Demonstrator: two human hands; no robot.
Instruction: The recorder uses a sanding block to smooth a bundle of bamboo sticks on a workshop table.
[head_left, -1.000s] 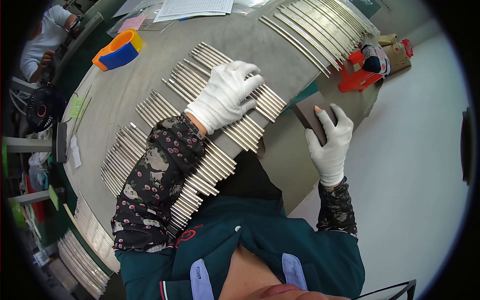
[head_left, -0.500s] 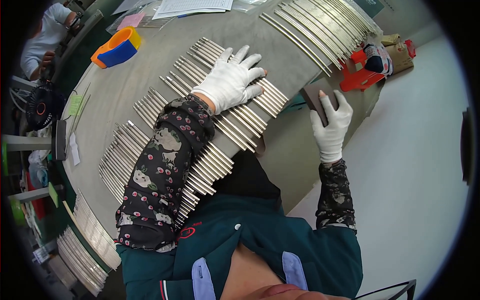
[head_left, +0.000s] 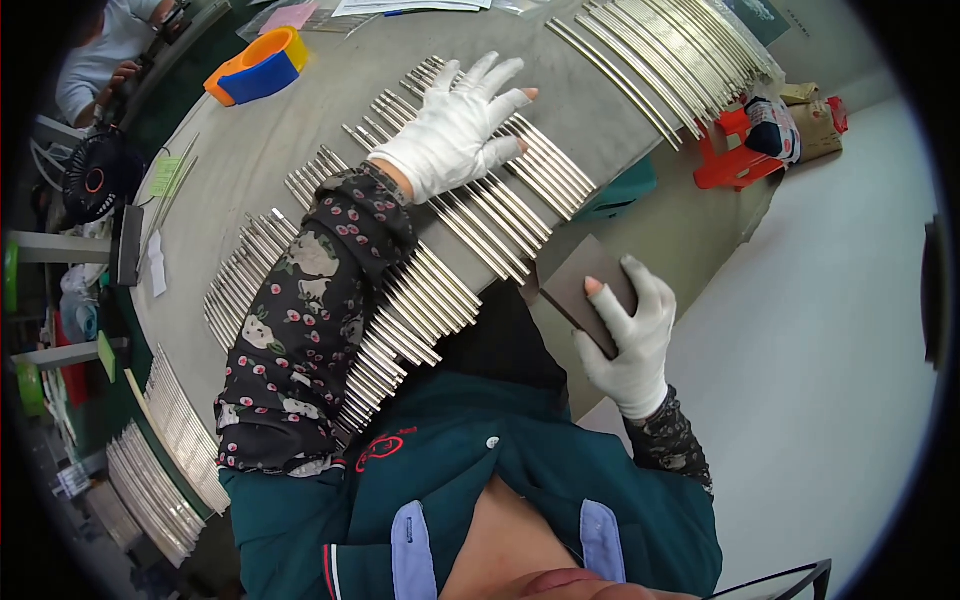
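My left hand point(head_left: 447, 132), in a white glove with bare fingertips, lies with spread fingers across rows of thin shiny metal rods point(head_left: 428, 290). The rods lie side by side in several groups on the grey table point(head_left: 330, 90), their near ends sticking out past its edge. Out beyond that edge, my right hand point(head_left: 637, 345), gloved the same way, grips a flat grey-brown block point(head_left: 590, 280) that looks like a sanding block. The block is apart from the rods. The left forearm's flowered sleeve hides part of the rods.
More long rods point(head_left: 660, 60) lie at the far right of the table. A blue, orange and yellow tape dispenser point(head_left: 258, 68) stands far left, near papers point(head_left: 410, 5). A red stool point(head_left: 735, 155) holds bags. A black fan point(head_left: 98, 178) and another person point(head_left: 105, 60) are at the left.
My right hand has brought the block leftward and nearer to my body, closer to the rod ends. My left hand has shifted slightly up the rods, still spread. The whole view has tilted a little.
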